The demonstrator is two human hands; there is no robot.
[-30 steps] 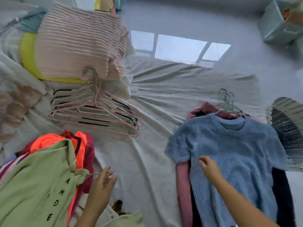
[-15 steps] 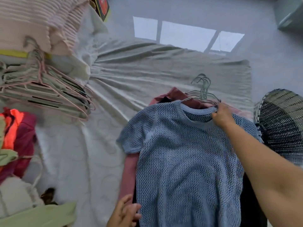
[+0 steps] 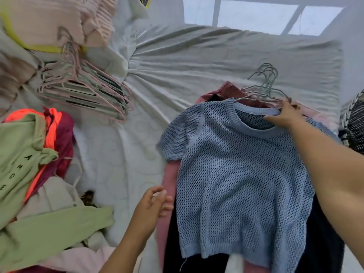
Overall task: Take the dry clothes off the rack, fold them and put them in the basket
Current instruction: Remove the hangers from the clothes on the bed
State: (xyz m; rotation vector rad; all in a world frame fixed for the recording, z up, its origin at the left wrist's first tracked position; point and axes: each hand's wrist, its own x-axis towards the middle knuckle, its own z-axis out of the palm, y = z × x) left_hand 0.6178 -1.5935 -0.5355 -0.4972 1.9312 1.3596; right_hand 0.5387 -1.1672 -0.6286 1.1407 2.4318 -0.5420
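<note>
A blue open-knit short-sleeved top (image 3: 236,170) lies front up on a stack of hung clothes on the bed, over pink (image 3: 169,180) and dark garments. My right hand (image 3: 283,115) grips the back of its collar, just below a bunch of grey-green hanger hooks (image 3: 266,81). My left hand (image 3: 153,203) hovers with loosely spread fingers beside the top's lower left side, holding nothing. A woven black-and-white basket (image 3: 352,123) shows at the right edge.
A pile of empty pink and grey hangers (image 3: 84,93) lies at upper left. Folded pink ribbed knitwear (image 3: 55,18) sits above it. A heap of green, orange and maroon clothes (image 3: 29,154) fills the left. Wrinkled pale sheet (image 3: 177,64) covers the bed.
My right hand went from the top's middle up to its collar and took hold there. My left hand moved from the green heap toward the top's left side. The view shifted right, then back left.
</note>
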